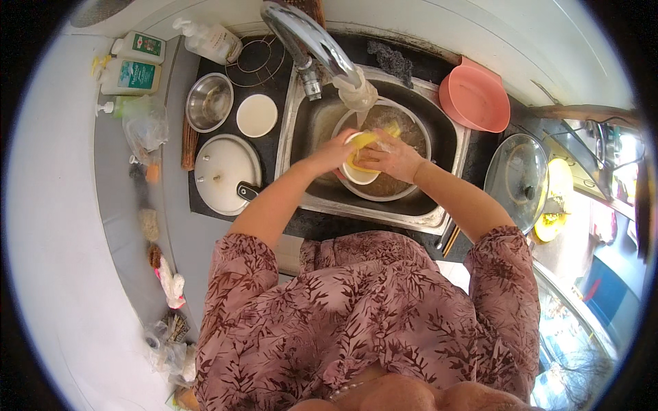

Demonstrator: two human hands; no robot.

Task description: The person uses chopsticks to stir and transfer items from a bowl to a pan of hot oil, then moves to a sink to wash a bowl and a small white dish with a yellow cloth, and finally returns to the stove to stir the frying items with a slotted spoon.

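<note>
My left hand grips a small white bowl by its side, over a round metal basin of cloudy water in the steel sink. My right hand presses a yellow cloth into the bowl and against its rim. Part of the yellow cloth sticks out past my right fingers. The chrome faucet arches over the basin, and a whitish wrap hangs round its spout just above my hands. The bowl's far inside is hidden by my fingers.
Left of the sink are a steel bowl, a white bowl, a pressure cooker lid, a wire rack and a pump bottle. On the right are a pink plastic basin, a glass lid and chopsticks.
</note>
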